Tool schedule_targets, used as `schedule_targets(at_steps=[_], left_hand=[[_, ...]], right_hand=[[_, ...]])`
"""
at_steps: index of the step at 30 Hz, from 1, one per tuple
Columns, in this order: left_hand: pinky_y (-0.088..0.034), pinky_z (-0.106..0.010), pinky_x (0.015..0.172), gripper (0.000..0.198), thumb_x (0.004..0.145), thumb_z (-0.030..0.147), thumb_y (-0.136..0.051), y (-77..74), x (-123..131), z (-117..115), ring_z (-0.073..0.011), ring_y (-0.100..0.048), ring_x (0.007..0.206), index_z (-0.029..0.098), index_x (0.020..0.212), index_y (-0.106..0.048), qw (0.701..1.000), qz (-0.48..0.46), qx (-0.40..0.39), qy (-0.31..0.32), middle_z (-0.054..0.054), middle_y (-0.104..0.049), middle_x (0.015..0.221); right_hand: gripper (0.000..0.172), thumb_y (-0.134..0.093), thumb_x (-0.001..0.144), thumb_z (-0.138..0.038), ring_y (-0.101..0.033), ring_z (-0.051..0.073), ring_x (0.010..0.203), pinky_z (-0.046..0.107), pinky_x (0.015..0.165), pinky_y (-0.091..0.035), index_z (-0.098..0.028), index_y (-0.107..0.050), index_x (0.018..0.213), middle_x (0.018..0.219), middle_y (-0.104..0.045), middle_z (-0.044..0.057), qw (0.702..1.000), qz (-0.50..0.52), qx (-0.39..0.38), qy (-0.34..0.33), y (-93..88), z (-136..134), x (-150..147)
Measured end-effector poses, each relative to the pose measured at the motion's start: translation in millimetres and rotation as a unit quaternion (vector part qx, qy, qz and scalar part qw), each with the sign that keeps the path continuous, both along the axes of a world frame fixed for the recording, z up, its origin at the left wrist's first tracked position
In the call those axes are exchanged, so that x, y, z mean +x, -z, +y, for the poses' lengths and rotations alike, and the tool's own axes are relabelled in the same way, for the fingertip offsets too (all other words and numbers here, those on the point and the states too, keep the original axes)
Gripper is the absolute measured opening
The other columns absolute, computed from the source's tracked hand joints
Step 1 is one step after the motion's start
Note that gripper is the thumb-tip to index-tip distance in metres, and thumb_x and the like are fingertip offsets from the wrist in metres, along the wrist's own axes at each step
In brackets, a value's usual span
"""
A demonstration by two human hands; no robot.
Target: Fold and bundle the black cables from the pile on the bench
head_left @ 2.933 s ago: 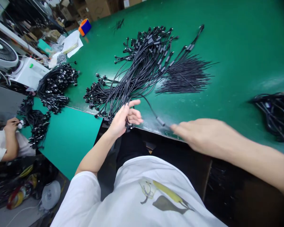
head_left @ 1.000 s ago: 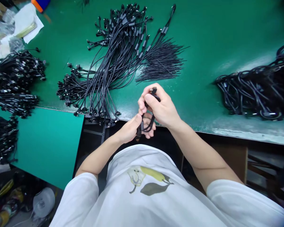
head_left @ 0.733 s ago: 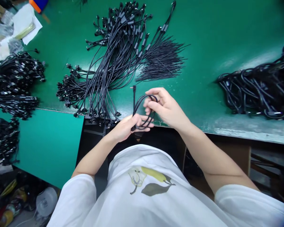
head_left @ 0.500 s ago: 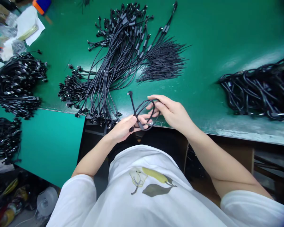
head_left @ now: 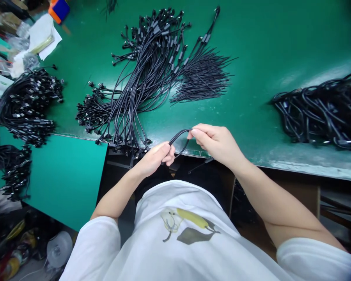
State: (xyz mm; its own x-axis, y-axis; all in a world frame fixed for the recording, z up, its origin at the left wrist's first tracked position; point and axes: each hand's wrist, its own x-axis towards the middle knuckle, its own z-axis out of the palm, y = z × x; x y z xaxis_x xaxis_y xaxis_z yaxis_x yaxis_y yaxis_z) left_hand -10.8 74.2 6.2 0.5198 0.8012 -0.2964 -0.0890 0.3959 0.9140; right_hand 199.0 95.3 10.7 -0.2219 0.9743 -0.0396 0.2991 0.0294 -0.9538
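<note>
Black cable (head_left: 178, 135) spans between left-hand and right-hand fingers (head_left: 196, 133).

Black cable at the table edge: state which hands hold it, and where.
Both. The left hand and right hand pinch the black cable at opposite ends of its folded loop.

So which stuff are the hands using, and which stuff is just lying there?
In use:
- black cable, pinched between left hand and right hand
- big cable pile, nearest the hands

Just lying about:
- coiled cables on the right
- cable bundle on the left
- papers
- orange and blue thing
</note>
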Motion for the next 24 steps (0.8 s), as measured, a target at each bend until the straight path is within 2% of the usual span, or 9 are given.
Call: schedule_targets(at_steps=[4,9,12,14,16,19,21,22,24], left_hand=[[-0.045,-0.030,0.071,0.048,0.089,0.063,-0.053,-3.2,3,0,-0.0065,-0.031,0.045,0.018,0.074,-0.050,1.000,-0.009,-0.022,-0.004,0.011,-0.027,0.049],[-0.045,-0.026,0.058,0.049,0.083,0.063,-0.063,-6.7,7,0,-0.0049,-0.029,0.044,0.017,0.073,-0.051,0.997,-0.025,-0.065,-0.018,0.011,-0.028,0.050],[-0.039,-0.019,0.046,0.042,0.084,0.055,-0.066,-10.9,4,1,-0.0039,-0.025,0.042,0.016,0.073,-0.052,0.992,-0.074,-0.094,-0.028,0.011,-0.025,0.050],[-0.028,-0.014,0.038,0.031,0.088,0.045,-0.065,-17.3,-4,4,-0.0037,-0.018,0.041,0.016,0.078,-0.056,0.985,-0.122,-0.102,-0.072,0.011,-0.020,0.052],[-0.019,-0.012,0.033,0.019,0.092,0.035,-0.059,-26.7,-16,7,-0.0044,-0.013,0.040,0.016,0.089,-0.062,0.972,-0.159,-0.093,-0.146,0.010,-0.016,0.053],[-0.014,-0.014,0.030,0.025,0.099,0.031,-0.045,-42.6,-34,12,-0.0053,-0.011,0.037,0.020,0.110,-0.065,0.954,-0.156,-0.071,-0.246,0.009,-0.019,0.054],[-0.015,-0.016,0.030,0.030,0.101,0.034,-0.041,-49.8,-41,14,-0.0045,-0.013,0.034,0.025,0.122,-0.062,0.948,-0.138,-0.055,-0.282,0.009,-0.025,0.054],[-0.016,-0.016,0.030,0.032,0.101,0.035,-0.042,-51.2,-42,15,-0.0038,-0.016,0.033,0.027,0.126,-0.060,0.947,-0.130,-0.047,-0.289,0.009,-0.029,0.054],[-0.021,-0.016,0.032,0.033,0.099,0.037,-0.047,-49.0,-43,17,-0.0028,-0.024,0.032,0.028,0.129,-0.058,0.952,-0.108,-0.026,-0.284,0.009,-0.039,0.055]], right_hand=[[0.034,-0.050,0.091,-0.043,-0.039,0.009,0.051,0.024,0.052,-0.029,-0.017,-0.065,0.075,0.056,-0.046,-0.002,1.000,-0.010,0.008,-0.014,2.8,2,-3],[0.034,-0.049,0.092,-0.042,-0.038,0.008,0.052,0.024,0.052,-0.029,-0.017,-0.064,0.074,0.056,-0.046,-0.001,1.000,-0.005,0.009,-0.025,4.8,2,-5],[0.033,-0.050,0.092,-0.044,-0.038,0.008,0.051,0.023,0.052,-0.029,-0.017,-0.066,0.081,0.057,-0.044,-0.003,0.999,0.010,-0.004,-0.031,9.2,4,-2],[0.030,-0.056,0.090,-0.045,-0.037,0.007,0.051,0.022,0.051,-0.030,-0.018,-0.066,0.096,0.060,-0.042,-0.004,0.998,0.039,-0.021,-0.036,15.8,5,4],[0.032,-0.059,0.088,-0.045,-0.041,0.007,0.052,0.022,0.052,-0.034,-0.019,-0.063,0.106,0.063,-0.044,-0.005,0.996,0.062,-0.045,-0.052,24.9,4,14],[0.037,-0.060,0.087,-0.044,-0.051,0.009,0.057,0.023,0.056,-0.043,-0.018,-0.061,0.114,0.072,-0.053,-0.002,0.992,0.059,-0.080,-0.074,39.6,-1,28],[0.044,-0.057,0.089,-0.044,-0.051,0.009,0.053,0.024,0.053,-0.044,-0.019,-0.056,0.126,0.073,-0.056,-0.002,0.993,0.038,-0.090,-0.066,46.6,-6,34],[0.045,-0.054,0.091,-0.043,-0.050,0.010,0.051,0.025,0.052,-0.043,-0.020,-0.054,0.130,0.071,-0.056,-0.002,0.996,0.013,-0.074,-0.054,48.3,-9,35],[0.040,-0.048,0.095,-0.039,-0.054,0.012,0.055,0.027,0.054,-0.044,-0.021,-0.058,0.129,0.073,-0.061,0.001,0.997,-0.070,0.015,-0.030,47.0,-16,34]])
